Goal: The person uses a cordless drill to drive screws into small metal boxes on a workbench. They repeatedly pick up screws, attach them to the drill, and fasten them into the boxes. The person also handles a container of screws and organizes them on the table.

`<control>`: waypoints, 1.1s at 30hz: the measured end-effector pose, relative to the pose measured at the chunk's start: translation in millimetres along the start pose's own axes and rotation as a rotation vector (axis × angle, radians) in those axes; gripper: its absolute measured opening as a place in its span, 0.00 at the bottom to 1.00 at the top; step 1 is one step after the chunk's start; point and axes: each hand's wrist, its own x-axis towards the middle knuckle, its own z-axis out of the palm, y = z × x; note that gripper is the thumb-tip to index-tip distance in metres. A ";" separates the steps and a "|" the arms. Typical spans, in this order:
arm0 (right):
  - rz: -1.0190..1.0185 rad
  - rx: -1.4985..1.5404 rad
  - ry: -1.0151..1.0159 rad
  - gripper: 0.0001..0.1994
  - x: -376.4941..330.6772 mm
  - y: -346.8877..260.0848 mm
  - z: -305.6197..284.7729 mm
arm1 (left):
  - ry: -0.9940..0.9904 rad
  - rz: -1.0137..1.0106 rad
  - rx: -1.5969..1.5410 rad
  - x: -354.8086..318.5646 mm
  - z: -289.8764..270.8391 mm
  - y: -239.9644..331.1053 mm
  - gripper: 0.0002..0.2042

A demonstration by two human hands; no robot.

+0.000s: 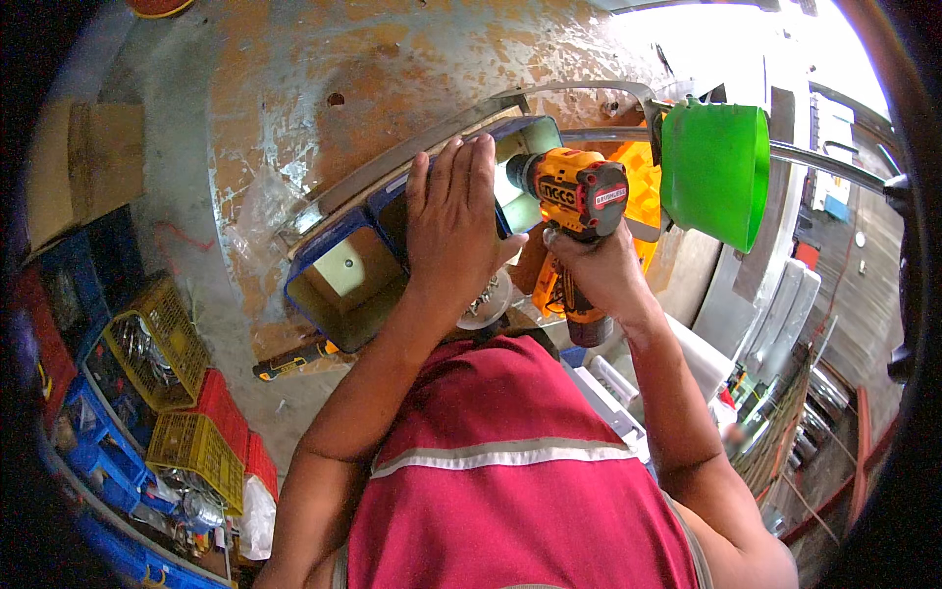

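My right hand [603, 270] is closed around the handle of an orange and black cordless drill [567, 191]. The drill's chuck points left into the right end of a row of blue-rimmed, box-like bins [343, 257]; its tip is hard to make out. My left hand [453, 211] lies flat across the middle of the bins with its fingers stretched out, holding nothing. A grey metal frame [358, 182] runs along the bins' far side. Below my left hand, partly hidden by it, sits a clear bowl [491, 302] with small metal pieces, perhaps screws.
A bright green plastic container [714, 177] stands right of the drill, by a metal tube [829, 169]. Orange plastic [636, 162] lies behind the drill. An orange and black tool [294, 361] lies at the left of the worn table [285, 108]. Yellow crates [201, 456] stand lower left.
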 end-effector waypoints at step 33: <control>0.105 -0.054 -0.043 0.17 15.0 9.5 2.3 | 0.012 -0.003 0.037 4.3 1.3 0.2 0.51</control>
